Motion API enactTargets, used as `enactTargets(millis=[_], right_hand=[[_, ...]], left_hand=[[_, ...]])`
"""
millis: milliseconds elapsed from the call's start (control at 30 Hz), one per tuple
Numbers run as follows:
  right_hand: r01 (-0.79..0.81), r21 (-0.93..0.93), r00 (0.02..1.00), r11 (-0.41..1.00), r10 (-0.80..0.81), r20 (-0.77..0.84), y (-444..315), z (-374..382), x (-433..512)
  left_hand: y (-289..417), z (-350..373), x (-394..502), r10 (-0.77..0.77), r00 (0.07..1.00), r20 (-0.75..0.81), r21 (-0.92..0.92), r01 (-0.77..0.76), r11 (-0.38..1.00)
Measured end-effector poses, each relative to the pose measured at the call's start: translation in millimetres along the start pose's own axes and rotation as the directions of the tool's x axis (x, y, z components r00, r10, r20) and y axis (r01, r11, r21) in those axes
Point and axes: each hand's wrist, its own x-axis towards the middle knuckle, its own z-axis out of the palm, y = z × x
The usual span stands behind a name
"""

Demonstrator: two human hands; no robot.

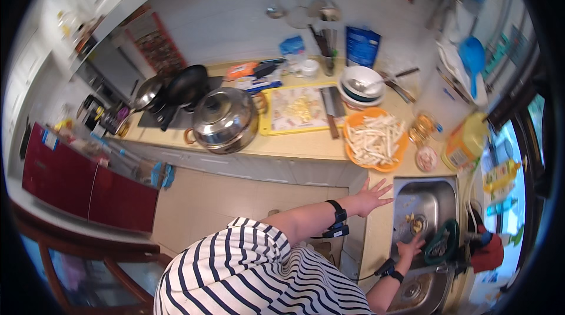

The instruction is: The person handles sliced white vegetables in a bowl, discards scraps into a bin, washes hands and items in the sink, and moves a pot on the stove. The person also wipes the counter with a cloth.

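Note:
My left hand (375, 196), fingers spread and holding nothing, is over the counter edge at the sink's left side. Lower down, my right hand (410, 248) hovers over the stainless steel sink (443, 191), its fingers apart. Food scraps (416, 225) lie around the drain, and a dark green basket (442, 242) sits at the sink's right side. Beyond my left hand, an orange basket (404, 149) holds many whitish cut strips (375, 138). A yellow-rimmed cutting board (282, 129) bears chopped pale yellow pieces (300, 108) and a cleaver (329, 110).
A lidded steel pot (225, 118) and a black wok (187, 88) stand to the left. Stacked bowls (362, 83) are behind the orange basket. Near the sink stand an oil bottle (421, 127), a small dish (427, 158) and a large yellowish jug (463, 143). A second basin (412, 290) adjoins below.

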Motion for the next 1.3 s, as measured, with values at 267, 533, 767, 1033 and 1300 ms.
enactTargets(millis=[267,533,767,1033,1300], right_hand=[[0.103,0.483,0.975,0.870,-0.185,0.125,0.0,11.8,2.4],[0.549,0.396,0.834,0.736,-0.456,-0.310,-223.7,20.7,-162.1],[0.738,0.579,0.490,0.347,-0.865,-0.106,-443.6,39.8,-434.4],[0.778,0.628,-0.117,0.022,-0.977,0.180,-581.0,59.9,-706.9],[0.770,0.622,-0.454,-0.143,-0.808,0.376,-700.4,122.6,-843.9]], left_hand=[[-115.3,-17.3,-173.0,-0.417,0.886,-0.204,-0.180,0.385,0.905],[-230.0,-22.2,-452.2,-0.662,0.393,-0.638,-0.420,0.543,0.727],[-307.9,19.0,-690.8,-0.678,0.009,-0.735,-0.576,0.520,0.631],[-359.3,88.2,-905.7,-0.838,-0.314,-0.446,-0.826,0.505,0.250],[-413.1,122.7,-1065.0,-0.848,-0.472,-0.241,-0.743,0.652,-0.151]])
